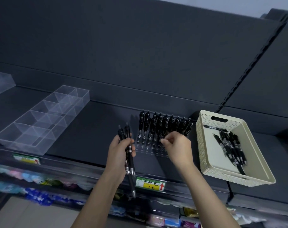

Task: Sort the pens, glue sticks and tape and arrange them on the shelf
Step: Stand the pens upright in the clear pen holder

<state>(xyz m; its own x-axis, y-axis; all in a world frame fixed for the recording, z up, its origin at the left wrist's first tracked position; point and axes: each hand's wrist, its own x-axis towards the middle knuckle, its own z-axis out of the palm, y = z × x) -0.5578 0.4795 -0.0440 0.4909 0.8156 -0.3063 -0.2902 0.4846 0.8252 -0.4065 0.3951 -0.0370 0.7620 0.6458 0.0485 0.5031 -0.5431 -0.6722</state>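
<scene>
With my left hand [119, 152] gripping spare pens [129, 155], I'd steady my pinched right hand [176, 145], seemingly seating one upright in the rack [150, 148].

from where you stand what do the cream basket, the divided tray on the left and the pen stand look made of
Cream basket: probably moulded plastic, matte, its walls a perforated weave pattern with a cut-out handle.
Divided tray: clear rigid plastic, likely acrylic; the shelf shows through its glossy walls.
Pen stand: also clear, acrylic-like, with rows of holes holding black pens upright.
</scene>
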